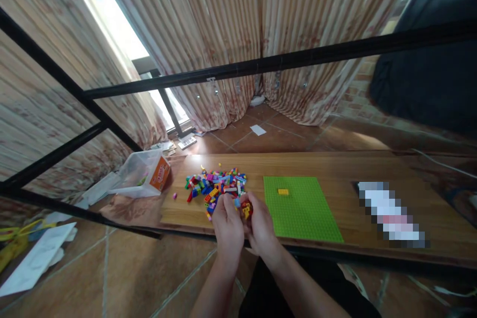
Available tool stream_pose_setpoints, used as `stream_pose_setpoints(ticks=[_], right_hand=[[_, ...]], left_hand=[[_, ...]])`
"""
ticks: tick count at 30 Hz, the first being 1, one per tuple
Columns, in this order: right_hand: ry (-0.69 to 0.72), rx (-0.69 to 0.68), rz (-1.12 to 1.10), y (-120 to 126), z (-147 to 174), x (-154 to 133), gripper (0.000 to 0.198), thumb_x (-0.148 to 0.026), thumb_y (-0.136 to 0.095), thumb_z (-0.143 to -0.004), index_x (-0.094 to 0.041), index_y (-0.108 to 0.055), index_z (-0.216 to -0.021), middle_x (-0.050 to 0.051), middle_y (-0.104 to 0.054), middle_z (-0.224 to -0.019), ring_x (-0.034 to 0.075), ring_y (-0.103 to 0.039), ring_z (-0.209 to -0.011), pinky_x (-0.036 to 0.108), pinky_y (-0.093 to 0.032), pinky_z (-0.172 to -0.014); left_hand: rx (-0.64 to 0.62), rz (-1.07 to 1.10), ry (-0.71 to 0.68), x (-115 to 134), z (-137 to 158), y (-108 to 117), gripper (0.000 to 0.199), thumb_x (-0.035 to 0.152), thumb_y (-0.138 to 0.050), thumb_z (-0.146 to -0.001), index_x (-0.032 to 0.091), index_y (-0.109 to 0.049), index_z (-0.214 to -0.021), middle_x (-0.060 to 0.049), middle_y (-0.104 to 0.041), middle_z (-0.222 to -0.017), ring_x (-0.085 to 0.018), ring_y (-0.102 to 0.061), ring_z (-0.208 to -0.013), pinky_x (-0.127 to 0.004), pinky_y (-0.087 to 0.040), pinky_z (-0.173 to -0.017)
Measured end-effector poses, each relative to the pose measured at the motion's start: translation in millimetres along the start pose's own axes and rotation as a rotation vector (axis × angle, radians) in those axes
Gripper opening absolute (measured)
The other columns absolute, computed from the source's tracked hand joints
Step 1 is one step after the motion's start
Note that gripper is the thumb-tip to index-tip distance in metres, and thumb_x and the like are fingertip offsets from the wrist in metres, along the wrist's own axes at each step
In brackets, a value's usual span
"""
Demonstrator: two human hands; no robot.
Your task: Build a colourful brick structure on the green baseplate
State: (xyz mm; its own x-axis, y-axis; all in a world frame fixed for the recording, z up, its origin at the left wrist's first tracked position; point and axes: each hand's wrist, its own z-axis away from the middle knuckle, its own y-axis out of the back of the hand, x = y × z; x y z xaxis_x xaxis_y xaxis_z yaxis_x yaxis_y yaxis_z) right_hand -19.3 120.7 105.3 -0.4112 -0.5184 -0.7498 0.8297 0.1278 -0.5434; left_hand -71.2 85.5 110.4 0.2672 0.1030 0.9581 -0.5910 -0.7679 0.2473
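My two hands are held together over the near edge of the wooden table, just in front of a heap of mixed toy bricks. Cupped in my right hand are several small yellow and red bricks. The fingers of my left hand are closed, with a light blue brick at their tips. To the right lies a green baseplate, and a yellow brick sits on its upper left part.
A clear plastic box with an orange label stands at the table's left end. A blurred-out object lies at the right. Black metal bars cross in front of the curtains. Papers lie on the tiled floor.
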Motion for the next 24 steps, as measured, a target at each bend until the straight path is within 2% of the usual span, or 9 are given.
stream_pose_setpoints(ticks=[3, 5, 7, 11, 14, 17, 20, 22, 24], right_hand=[[0.15, -0.025, 0.104, 0, -3, 6, 0.036, -0.054, -0.057, -0.077, -0.02, -0.057, -0.066, -0.003, -0.056, -0.059, 0.011, -0.05, -0.056, 0.023, -0.04, -0.053], [0.209, -0.044, 0.16, -1, -3, 9, 0.035, -0.053, -0.06, -0.076, -0.02, -0.06, -0.067, -0.002, -0.058, -0.062, 0.013, -0.052, -0.062, 0.024, -0.04, -0.058], [0.22, -0.058, 0.16, -2, -3, 12, 0.034, -0.052, -0.061, -0.077, -0.019, -0.062, -0.068, -0.002, -0.057, -0.061, 0.013, -0.051, -0.062, 0.025, -0.039, -0.057], [0.207, -0.074, 0.11, -3, 0, 17, 0.033, -0.05, -0.06, -0.079, -0.019, -0.063, -0.071, -0.003, -0.056, -0.061, 0.012, -0.049, -0.06, 0.025, -0.039, -0.057], [0.174, -0.042, 0.091, -6, 1, 21, 0.035, -0.052, -0.06, -0.078, -0.018, -0.058, -0.068, -0.005, -0.051, -0.055, 0.01, -0.044, -0.052, 0.023, -0.034, -0.05], [0.073, -0.036, 0.033, -9, -2, 23, 0.036, -0.054, -0.063, -0.075, -0.019, -0.054, -0.068, -0.008, -0.043, -0.05, 0.007, -0.035, -0.043, 0.021, -0.026, -0.042], [-0.122, -0.032, -0.074, -12, -11, 21, 0.037, -0.054, -0.063, -0.073, -0.019, -0.053, -0.069, -0.008, -0.042, -0.05, 0.004, -0.027, -0.038, 0.018, -0.017, -0.035], [-0.216, -0.102, -0.126, -12, -21, 17, 0.034, -0.052, -0.061, -0.074, -0.019, -0.053, -0.07, -0.007, -0.045, -0.052, 0.003, -0.021, -0.036, 0.017, -0.012, -0.033], [-0.252, -0.199, -0.142, -13, -36, 12, 0.03, -0.048, -0.06, -0.075, -0.018, -0.054, -0.073, -0.005, -0.05, -0.056, 0.003, -0.022, -0.036, 0.016, -0.012, -0.032]], left_hand=[[0.034, -0.184, -0.097, 8, 2, 1, 0.028, 0.033, -0.043, -0.092, 0.021, -0.05, -0.069, -0.001, -0.052, -0.06, -0.014, -0.047, -0.055, -0.026, -0.028, -0.054], [0.028, -0.245, -0.106, 12, 2, 2, 0.023, 0.028, -0.046, -0.09, 0.021, -0.049, -0.069, -0.001, -0.051, -0.06, -0.014, -0.044, -0.051, -0.027, -0.024, -0.052], [-0.006, -0.263, -0.091, 14, 1, 2, 0.021, 0.027, -0.046, -0.09, 0.021, -0.049, -0.07, -0.001, -0.05, -0.058, -0.014, -0.044, -0.05, -0.027, -0.022, -0.051], [-0.076, -0.197, -0.072, 10, -4, 6, 0.024, 0.03, -0.045, -0.09, 0.022, -0.05, -0.068, 0.0, -0.054, -0.06, -0.015, -0.048, -0.054, -0.026, -0.028, -0.055], [-0.052, -0.117, -0.016, 2, -8, 8, 0.028, 0.032, -0.044, -0.09, 0.021, -0.05, -0.065, 0.001, -0.052, -0.058, -0.013, -0.047, -0.055, -0.024, -0.031, -0.056], [-0.021, 0.057, 0.115, -7, -12, 8, 0.029, 0.037, -0.047, -0.087, 0.02, -0.05, -0.064, 0.002, -0.05, -0.057, -0.012, -0.045, -0.054, -0.023, -0.031, -0.053], [-0.04, 0.403, 0.358, -14, -18, 11, 0.026, 0.042, -0.05, -0.083, 0.019, -0.052, -0.071, 0.005, -0.046, -0.054, -0.009, -0.039, -0.045, -0.02, -0.028, -0.046], [-0.056, 0.628, 0.52, -20, -24, 16, 0.028, 0.046, -0.053, -0.08, 0.018, -0.053, -0.079, 0.007, -0.043, -0.051, -0.006, -0.031, -0.04, -0.018, -0.024, -0.043], [-0.05, 0.756, 0.618, -28, -33, 24, 0.032, 0.049, -0.057, -0.077, 0.017, -0.053, -0.084, 0.007, -0.043, -0.051, -0.005, -0.029, -0.038, -0.016, -0.021, -0.041]])
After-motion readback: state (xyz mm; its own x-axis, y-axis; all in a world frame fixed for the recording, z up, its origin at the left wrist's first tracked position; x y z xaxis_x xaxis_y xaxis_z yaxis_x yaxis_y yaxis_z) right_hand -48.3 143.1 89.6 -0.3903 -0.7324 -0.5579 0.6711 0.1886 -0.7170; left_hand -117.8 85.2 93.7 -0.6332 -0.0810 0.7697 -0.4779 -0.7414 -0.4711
